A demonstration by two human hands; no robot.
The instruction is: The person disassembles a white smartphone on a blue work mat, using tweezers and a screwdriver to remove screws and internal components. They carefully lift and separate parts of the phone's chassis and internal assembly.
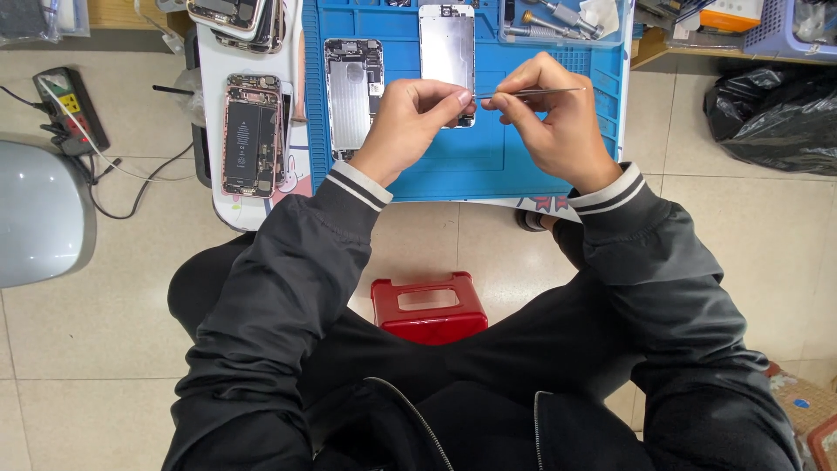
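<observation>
Right hand (558, 118) pinches tweezers (532, 92) with fingers together, tips aimed at something too small to tell, nipped in the left hand (414, 118) fingers, both raised over the blue mat (471, 161), probably for close work, open phone (353, 92) left of them.

Bright, even overhead light; soft shadows, mild glare on the floor tiles (105, 331); sharp throughout, slight wide-angle edge stretch

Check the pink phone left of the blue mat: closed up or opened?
Opened. The pink phone lies flat without its screen, its black battery and inner parts showing.
</observation>
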